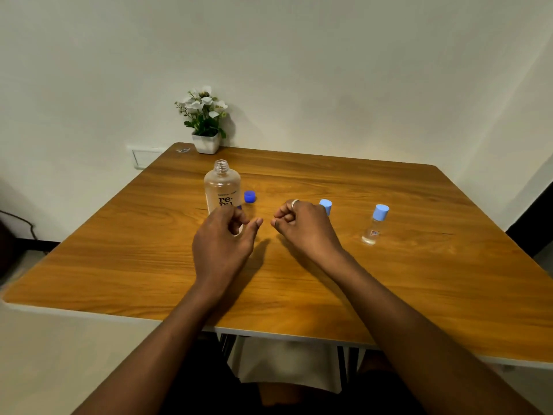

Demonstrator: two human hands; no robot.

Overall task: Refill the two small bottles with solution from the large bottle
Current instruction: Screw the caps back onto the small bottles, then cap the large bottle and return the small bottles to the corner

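The large clear bottle (222, 187) stands upright and uncapped on the wooden table (389, 280); its dark blue cap (249, 196) lies just to its right. My left hand (223, 241) hovers in front of the bottle's lower part, fingers loosely curled and apart, holding nothing. My right hand (302, 226) is curled into a loose fist with a ring on one finger, empty as far as I can see. It covers most of one small bottle, whose light blue cap (325, 205) shows behind it. The second small bottle (374, 226) stands capped further right.
A small white pot of artificial white flowers (206, 121) stands at the table's far edge against the wall, with a small clear object (183, 150) beside it. A wall socket (146, 157) sits left of the table.
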